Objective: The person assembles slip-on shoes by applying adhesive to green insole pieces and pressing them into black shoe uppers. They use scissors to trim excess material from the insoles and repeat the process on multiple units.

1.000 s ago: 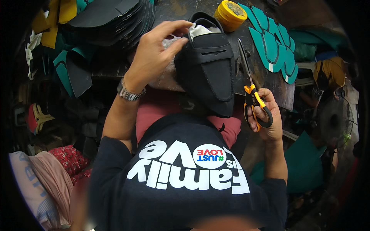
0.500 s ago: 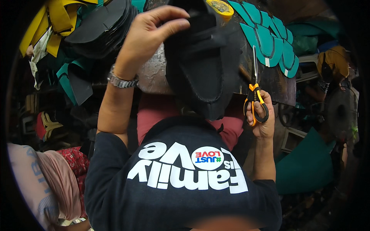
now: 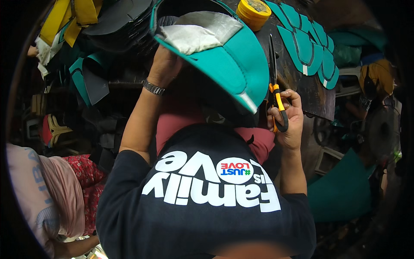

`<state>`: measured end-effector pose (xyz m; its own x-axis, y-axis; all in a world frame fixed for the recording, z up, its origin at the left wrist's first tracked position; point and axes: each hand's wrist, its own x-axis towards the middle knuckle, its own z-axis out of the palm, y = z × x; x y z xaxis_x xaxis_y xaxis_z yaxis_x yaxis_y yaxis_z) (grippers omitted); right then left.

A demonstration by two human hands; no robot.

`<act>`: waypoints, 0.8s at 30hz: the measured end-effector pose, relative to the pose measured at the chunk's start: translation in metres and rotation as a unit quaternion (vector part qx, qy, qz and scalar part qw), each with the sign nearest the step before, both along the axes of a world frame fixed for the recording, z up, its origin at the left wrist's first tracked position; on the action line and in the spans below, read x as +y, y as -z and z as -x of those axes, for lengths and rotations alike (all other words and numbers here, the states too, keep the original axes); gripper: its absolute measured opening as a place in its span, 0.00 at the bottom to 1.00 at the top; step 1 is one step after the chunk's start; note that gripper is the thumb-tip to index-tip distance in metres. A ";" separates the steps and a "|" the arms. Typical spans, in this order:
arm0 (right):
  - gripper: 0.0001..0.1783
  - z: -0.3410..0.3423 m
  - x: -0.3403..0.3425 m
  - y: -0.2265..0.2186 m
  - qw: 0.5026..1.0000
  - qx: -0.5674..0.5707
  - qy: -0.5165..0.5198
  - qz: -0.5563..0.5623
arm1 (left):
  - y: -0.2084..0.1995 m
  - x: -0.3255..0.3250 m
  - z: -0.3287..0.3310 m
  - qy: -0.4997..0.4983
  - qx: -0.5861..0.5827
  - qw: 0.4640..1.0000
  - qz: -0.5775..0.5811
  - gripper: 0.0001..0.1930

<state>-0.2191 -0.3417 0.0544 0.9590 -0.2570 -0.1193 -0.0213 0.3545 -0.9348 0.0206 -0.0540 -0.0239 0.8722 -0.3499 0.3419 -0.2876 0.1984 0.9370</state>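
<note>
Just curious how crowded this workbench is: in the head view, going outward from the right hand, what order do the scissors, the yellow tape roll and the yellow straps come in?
1. Scissors: in the right hand itself, blades pointing up.
2. Yellow tape roll: above the hand, near the top edge.
3. Yellow straps: far across at the upper left, past the teal cap.

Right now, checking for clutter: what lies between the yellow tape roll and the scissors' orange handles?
Only the scissors' own blades, over dark tabletop, below the tape roll; head view.
</note>
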 end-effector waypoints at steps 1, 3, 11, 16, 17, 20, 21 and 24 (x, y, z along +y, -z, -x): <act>0.31 -0.002 0.002 0.000 1.000 0.002 0.004 0.005 | -0.003 0.001 0.000 0.041 0.101 0.991 0.083 0.25; 0.31 -0.007 0.005 -0.001 1.000 -0.020 0.002 -0.019 | -0.015 0.005 -0.001 0.173 0.245 0.913 0.276 0.27; 0.36 -0.082 -0.002 0.001 0.978 -0.125 0.075 0.149 | -0.047 -0.008 0.003 0.187 0.241 0.918 0.252 0.41; 0.41 -0.123 0.012 0.003 0.991 -0.129 0.003 0.023 | -0.058 -0.023 0.013 0.063 0.259 0.948 0.174 0.46; 0.44 -0.126 0.015 -0.001 0.994 -0.105 -0.007 0.001 | -0.058 -0.023 0.011 0.138 0.259 0.927 0.234 0.41; 0.45 -0.124 0.025 -0.013 0.983 -0.182 0.028 -0.015 | -0.053 -0.024 -0.005 0.211 0.190 0.908 0.309 0.27; 0.45 -0.123 0.023 -0.019 0.977 -0.206 0.038 -0.026 | -0.050 -0.024 -0.010 0.134 0.126 0.946 0.267 0.22; 0.45 -0.114 0.017 -0.031 0.966 -0.241 0.092 0.005 | -0.052 -0.013 -0.022 0.064 0.105 0.981 0.153 0.31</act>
<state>-0.1051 -0.3248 0.0851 0.8409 -0.4266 0.3329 0.4796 0.3028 -0.8236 0.0421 -0.0669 0.0284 0.8897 -0.3706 0.2666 -0.0497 0.5019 0.8635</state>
